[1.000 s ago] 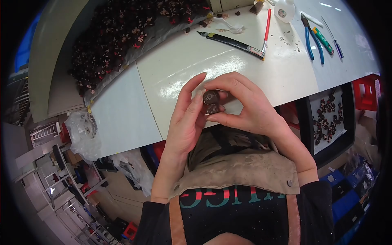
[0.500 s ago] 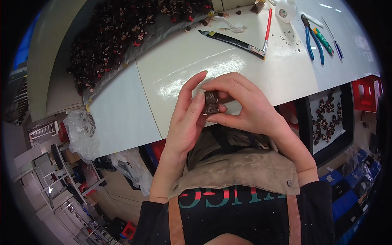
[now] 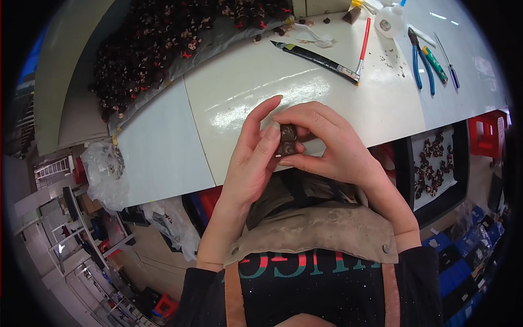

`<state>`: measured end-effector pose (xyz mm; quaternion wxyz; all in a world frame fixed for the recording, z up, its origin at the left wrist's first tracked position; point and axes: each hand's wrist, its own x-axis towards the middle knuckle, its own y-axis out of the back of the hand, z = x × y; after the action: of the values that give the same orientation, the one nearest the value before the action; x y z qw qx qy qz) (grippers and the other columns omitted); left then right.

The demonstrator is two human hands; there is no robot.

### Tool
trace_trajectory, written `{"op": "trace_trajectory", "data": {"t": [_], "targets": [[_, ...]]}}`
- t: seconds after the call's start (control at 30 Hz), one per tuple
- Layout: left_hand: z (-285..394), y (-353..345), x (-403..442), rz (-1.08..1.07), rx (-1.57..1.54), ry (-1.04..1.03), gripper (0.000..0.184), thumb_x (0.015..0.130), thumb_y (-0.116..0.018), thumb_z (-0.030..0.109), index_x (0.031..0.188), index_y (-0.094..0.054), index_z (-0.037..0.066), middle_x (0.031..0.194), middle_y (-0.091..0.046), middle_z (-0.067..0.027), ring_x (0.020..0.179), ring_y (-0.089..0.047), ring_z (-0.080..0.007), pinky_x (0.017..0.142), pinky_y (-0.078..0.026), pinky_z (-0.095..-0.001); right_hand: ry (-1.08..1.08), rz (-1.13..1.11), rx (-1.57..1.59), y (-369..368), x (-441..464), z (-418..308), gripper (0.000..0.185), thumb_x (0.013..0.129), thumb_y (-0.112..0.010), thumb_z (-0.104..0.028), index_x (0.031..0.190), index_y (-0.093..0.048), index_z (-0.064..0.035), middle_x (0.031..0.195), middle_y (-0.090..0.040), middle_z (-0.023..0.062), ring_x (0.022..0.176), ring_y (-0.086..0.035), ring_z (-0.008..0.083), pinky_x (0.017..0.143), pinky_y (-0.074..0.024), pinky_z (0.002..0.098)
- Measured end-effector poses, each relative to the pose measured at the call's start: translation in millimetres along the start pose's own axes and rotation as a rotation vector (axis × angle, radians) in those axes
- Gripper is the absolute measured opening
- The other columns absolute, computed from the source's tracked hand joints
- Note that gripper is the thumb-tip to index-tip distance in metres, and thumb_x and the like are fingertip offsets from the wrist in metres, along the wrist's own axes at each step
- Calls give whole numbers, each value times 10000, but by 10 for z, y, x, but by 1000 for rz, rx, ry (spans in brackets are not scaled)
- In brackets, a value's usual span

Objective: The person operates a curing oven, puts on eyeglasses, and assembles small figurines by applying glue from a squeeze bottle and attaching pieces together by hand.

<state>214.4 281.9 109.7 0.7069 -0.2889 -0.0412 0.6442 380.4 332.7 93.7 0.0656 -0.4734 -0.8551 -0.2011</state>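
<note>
A small dark brown figurine (image 3: 287, 140) is held between both hands above the near edge of the white table (image 3: 234, 82). My left hand (image 3: 255, 152) presses its thumb against the figurine's left side, with the index finger raised. From the right, my right hand (image 3: 332, 139) grips the same piece between thumb and fingers. Part of the figurine is hidden by the fingers. Beyond the hands lie a black cutter knife (image 3: 316, 60) and a red-handled brush (image 3: 365, 41).
A heap of small dark figures (image 3: 147, 49) fills the upper left. Blue-handled pliers (image 3: 419, 65), a green tool (image 3: 434, 64), a screwdriver (image 3: 451, 68) and a white bottle (image 3: 388, 22) are at the upper right. A black tray (image 3: 461, 163) holds more figures below the table's right side.
The view has shifted slightly. The figurine has turned a little between my fingers, and both hands keep hold of it.
</note>
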Motion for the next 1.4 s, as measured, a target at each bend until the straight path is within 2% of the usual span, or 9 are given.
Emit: {"op": "trace_trajectory", "data": {"t": [0.6, 0.7, 0.8, 0.9, 1.0, 1.1, 1.2, 1.3, 1.4], "targets": [[-21, 23, 14, 5, -39, -4, 464, 1010, -429, 273, 1407, -304, 68, 1141, -569, -115, 1052, -585, -166, 866, -514, -314, -14, -34, 21, 21, 12, -4, 530, 673, -784, -75, 1160, -575, -71, 1074, -602, 79, 917, -591, 227, 764, -517, 315], [-31, -31, 15, 78, -22, -18, 456, 1006, -439, 280, 1407, -345, 83, 1035, -609, -111, 856, -607, -144, 762, -507, -273, -39, -70, 42, 38, 5, -1, 557, 677, -780, -38, 1187, -558, -57, 1131, -584, 72, 950, -579, 192, 798, -501, 296], [-47, -24, 21, 84, -31, -24, 458, 1004, -445, 280, 1406, -345, 84, 1040, -607, -107, 879, -604, -141, 777, -502, -277, -74, -99, 34, 46, 5, -10, 555, 682, -780, -49, 1189, -555, -54, 1134, -586, 77, 966, -582, 198, 814, -497, 296], [-47, 52, 21, 2, -55, -15, 457, 1004, -454, 225, 1406, -311, 58, 1105, -584, -91, 1037, -576, -138, 862, -490, -273, -65, -86, 49, 38, 1, -9, 559, 684, -784, -69, 1192, -552, -53, 1141, -584, 79, 993, -584, 203, 831, -495, 302], [-87, 78, 35, -6, -53, -46, 454, 1002, -462, 218, 1402, -321, 56, 1093, -589, -80, 1033, -562, -122, 879, -465, -261, -16, -90, -16, 44, 3, 13, 564, 685, -788, -84, 1194, -548, -48, 1150, -582, 83, 1005, -587, 210, 844, -493, 309], [-109, 57, 41, 18, -16, -80, 463, 1001, -457, 262, 1406, -339, 72, 1112, -587, -113, 988, -589, -154, 815, -501, -295, -88, -111, 12, 43, -7, -4, 564, 688, -789, -91, 1195, -546, -44, 1154, -580, 88, 998, -589, 210, 850, -489, 308], [-77, 55, -16, 0, -3, -22, 476, 998, -456, 262, 1408, -329, 56, 1201, -561, -141, 1086, -571, -198, 892, -486, -340, -109, -89, 18, 38, -23, -14, 561, 691, -784, -83, 1197, -546, -42, 1149, -579, 90, 995, -591, 205, 857, -484, 301], [-39, -33, -397, 115, 252, -116, 504, 994, -451, 260, 1413, -301, 25, 1233, -552, -169, 1145, -552, -251, 966, -448, -386, -61, -60, -13, 38, -25, 20, 562, 687, -780, -69, 1198, -548, -41, 1137, -578, 88, 993, -593, 197, 862, -479, 295], [-23, 400, -1007, 57, 251, 153, 446, 986, -445, 264, 1325, -411, -24, 1214, -566, -184, 1144, -557, -267, 990, -426, -405, -101, -103, -23, 67, -18, -14, 560, 681, -778, -59, 1195, -555, -42, 1131, -579, 89, 990, -594, 196, 858, -484, 298]]}}
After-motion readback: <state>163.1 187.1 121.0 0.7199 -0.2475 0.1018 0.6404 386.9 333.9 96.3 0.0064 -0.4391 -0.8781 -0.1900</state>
